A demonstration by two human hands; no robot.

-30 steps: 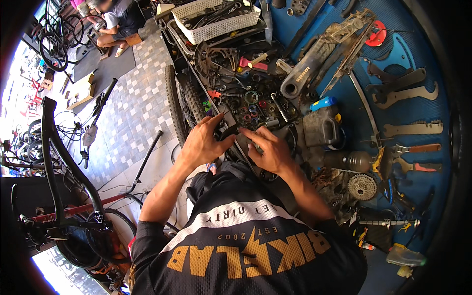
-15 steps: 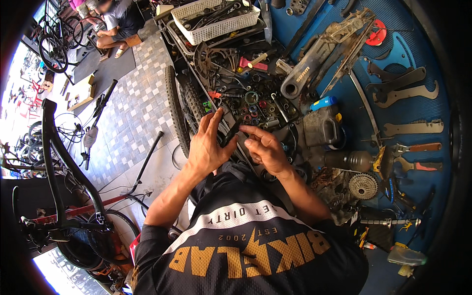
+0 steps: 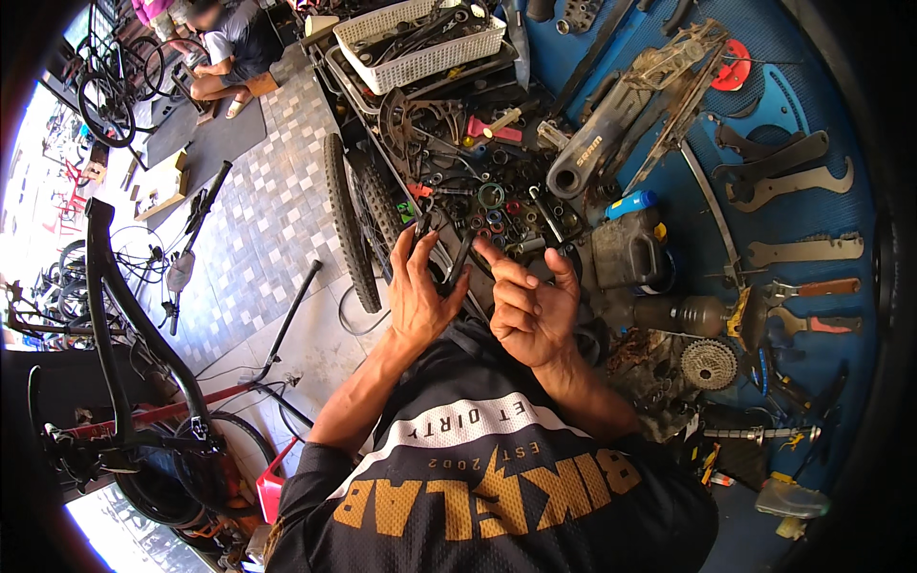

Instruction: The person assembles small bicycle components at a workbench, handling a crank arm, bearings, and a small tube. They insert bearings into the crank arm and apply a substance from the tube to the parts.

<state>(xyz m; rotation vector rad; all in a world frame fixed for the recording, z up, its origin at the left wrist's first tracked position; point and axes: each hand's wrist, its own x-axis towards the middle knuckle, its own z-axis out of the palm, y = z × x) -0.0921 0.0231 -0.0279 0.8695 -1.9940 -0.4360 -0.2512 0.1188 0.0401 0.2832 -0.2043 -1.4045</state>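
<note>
The left grip [image 3: 417, 294] clamps a dark tool [image 3: 462, 261], long axis toward one o'clock, with the right grip [image 3: 535, 313], thumb and index apart, at its four o'clock.

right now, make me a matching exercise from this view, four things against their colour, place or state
1. left hand
2. perforated plastic basket
3. bicycle cassette
4. bicycle frame

A. grey, round, toothed
B. black, at the picture's left
C. holding a slim dark object
D. white, with wrenches inside

Pairs: 1-C; 2-D; 3-A; 4-B
</note>
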